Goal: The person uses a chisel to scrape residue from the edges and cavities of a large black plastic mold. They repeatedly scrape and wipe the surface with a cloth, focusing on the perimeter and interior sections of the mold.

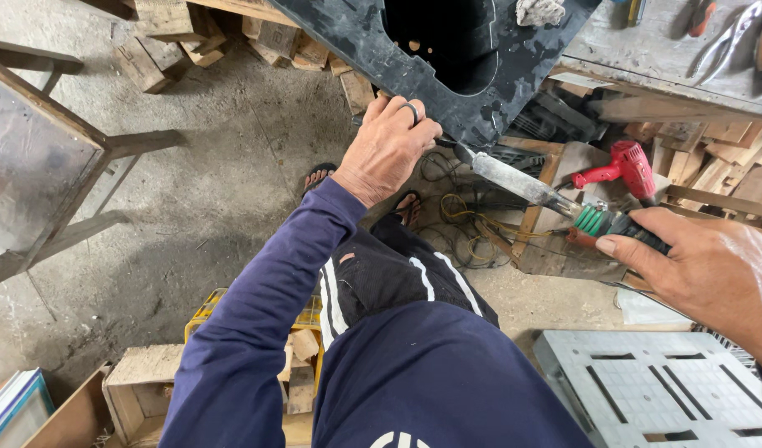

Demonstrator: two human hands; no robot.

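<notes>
My left hand (387,148), with a ring on one finger, grips the near edge of a black panel (373,46) that has a large rounded cut-out. My right hand (713,270) is closed on the green-and-black handle of a flat metal file (514,178). The file's blade runs up and left to the panel's edge, right beside my left hand. Its tip is hidden behind my fingers. My dark blue sleeve and black trousers with white stripes fill the lower middle of the view.
A red power drill (626,166) and tangled cables (460,220) lie on the floor below the panel. Pliers (730,37) rest on a wooden bench at top right. Wood offcuts (173,46) lie top left, a metal-topped stand (32,166) at left, a grey plastic pallet (655,386) at bottom right.
</notes>
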